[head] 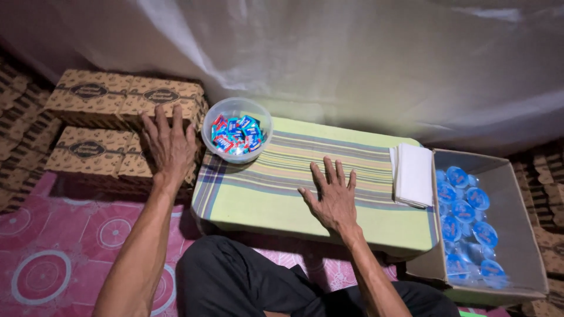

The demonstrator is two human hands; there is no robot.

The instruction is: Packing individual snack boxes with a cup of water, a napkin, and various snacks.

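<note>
Your left hand (170,144) lies spread flat on the cardboard boxes (117,126), while your right hand (333,196) rests open, fingers splayed, on the striped cloth (282,176).

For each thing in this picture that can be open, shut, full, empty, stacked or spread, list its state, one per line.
Left hand: open, flat on the patterned boxes.
Right hand: open, fingers spread, on the striped cloth.
Patterned boxes: shut, stacked.
Clear bowl: uncovered, partly filled with small wrapped packets.
White napkins: stacked.
Cardboard carton: open, holding sealed cups.

Left hand (170,144) outstretched, fingers spread, right hand (335,199) flat, palm down, fingers splayed
</note>
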